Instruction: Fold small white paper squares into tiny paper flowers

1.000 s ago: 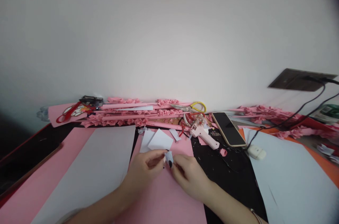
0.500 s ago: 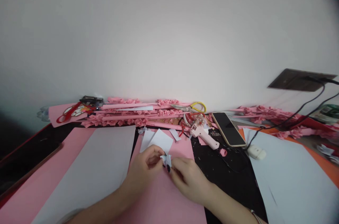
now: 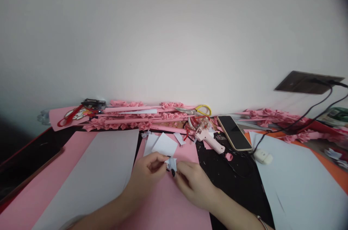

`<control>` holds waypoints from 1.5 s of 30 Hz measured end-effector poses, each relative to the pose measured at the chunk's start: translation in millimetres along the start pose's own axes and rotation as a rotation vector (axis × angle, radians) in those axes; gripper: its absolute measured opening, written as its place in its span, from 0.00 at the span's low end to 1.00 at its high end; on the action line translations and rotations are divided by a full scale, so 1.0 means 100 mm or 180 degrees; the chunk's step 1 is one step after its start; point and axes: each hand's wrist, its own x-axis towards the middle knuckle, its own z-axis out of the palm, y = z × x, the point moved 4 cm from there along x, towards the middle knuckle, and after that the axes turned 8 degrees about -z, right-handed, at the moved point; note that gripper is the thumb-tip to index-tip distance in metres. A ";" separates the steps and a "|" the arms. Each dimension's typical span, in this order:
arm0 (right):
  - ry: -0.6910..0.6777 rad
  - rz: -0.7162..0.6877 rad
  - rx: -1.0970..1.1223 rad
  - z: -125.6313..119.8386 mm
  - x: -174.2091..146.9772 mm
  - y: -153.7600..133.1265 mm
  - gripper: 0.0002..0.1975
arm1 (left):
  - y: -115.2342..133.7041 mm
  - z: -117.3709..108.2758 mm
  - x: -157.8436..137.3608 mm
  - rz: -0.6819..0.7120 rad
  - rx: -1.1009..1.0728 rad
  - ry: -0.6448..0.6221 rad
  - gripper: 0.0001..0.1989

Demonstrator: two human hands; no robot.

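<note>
Between my two hands is a small folded white paper piece [image 3: 171, 164] with pointed corners. My left hand [image 3: 148, 172] pinches its left side, thumb and forefinger closed on it. On the other side my right hand [image 3: 193, 183] grips the lower right edge, a dark-nailed thumb against the paper; the remaining fingers are curled in. Beneath both hands lies a pink paper sheet [image 3: 174, 210]. Just beyond them, white paper squares [image 3: 165, 143] overlap on the pink sheet, and a small white paper strip [image 3: 179, 138] rests beside them.
A pink glue gun [image 3: 210, 139] lies right of the squares, near a phone [image 3: 235, 133] and a white earbud case [image 3: 263, 156]. Yellow-handled scissors [image 3: 202, 109] and pink paper flower stems [image 3: 125, 120] line the wall. Large white sheets [image 3: 98, 164] flank the work area. Black cables run from a wall socket [image 3: 301, 81].
The folded white paper has turned slightly between my fingers, so more of its flat face shows. My left fingers have shifted a little; other things stay put.
</note>
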 end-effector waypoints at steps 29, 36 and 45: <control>0.0181 0.0144 0.1261 -0.01 0.03 0.06 0.16 | -0.12 0.15 -0.02 -0.0696 0.0346 -0.1036 0.25; 0.0184 0.0223 0.1369 -0.01 0.03 0.06 0.18 | -0.06 0.16 -0.05 -0.0641 0.0503 -0.1046 0.23; 0.0268 0.0153 0.1475 -0.01 0.02 0.06 0.18 | -0.05 0.16 -0.06 -0.0559 0.0640 -0.1163 0.21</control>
